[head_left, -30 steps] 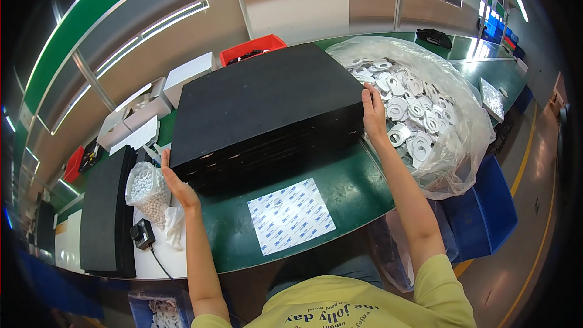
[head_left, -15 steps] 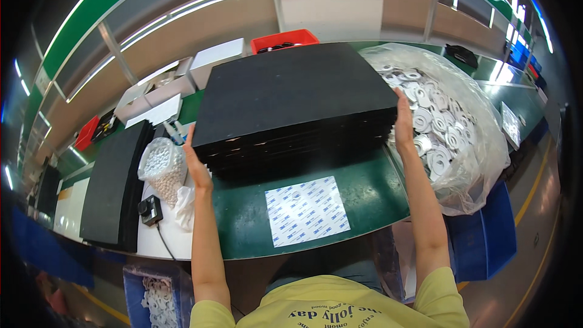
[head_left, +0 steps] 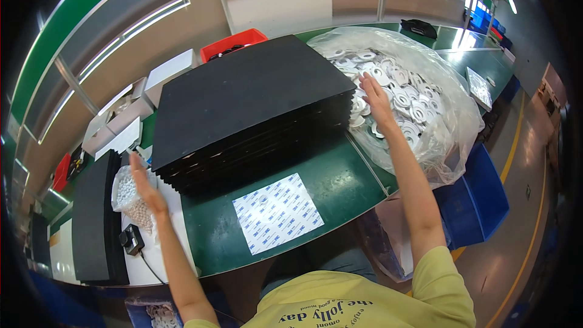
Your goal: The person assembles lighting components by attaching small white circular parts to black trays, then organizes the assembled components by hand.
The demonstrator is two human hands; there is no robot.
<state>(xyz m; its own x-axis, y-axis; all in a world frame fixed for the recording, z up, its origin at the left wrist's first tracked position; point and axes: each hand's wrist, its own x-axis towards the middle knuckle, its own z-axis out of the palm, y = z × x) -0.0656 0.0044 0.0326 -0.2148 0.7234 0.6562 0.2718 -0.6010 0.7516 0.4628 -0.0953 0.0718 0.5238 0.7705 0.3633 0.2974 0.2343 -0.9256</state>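
A tall stack of black rectangular sheets [head_left: 255, 85] lies on the green table in front of me. Off its left side my left hand [head_left: 146, 187] is held up with straight fingers, empty and apart from the sheets. It partly covers a clear bag of small white balls [head_left: 126, 194]. To the right of the stack, my right hand [head_left: 378, 104] is also open and empty, over a big clear plastic bag [head_left: 458, 109] full of white ring-shaped parts [head_left: 419, 109]. Nearer to me lies a square sheet with a blue printed pattern [head_left: 278, 214].
A second black stack [head_left: 94, 225] stands at the left, beside a small black camera [head_left: 131, 240] with a cable. White boxes [head_left: 170, 76] and a red bin [head_left: 234, 44] line the back. Blue bins [head_left: 477, 197] stand below the table's right edge.
Both hands have come away from the sides of the black stack and spread outward. The view has turned to the right, so the table appears shifted left.
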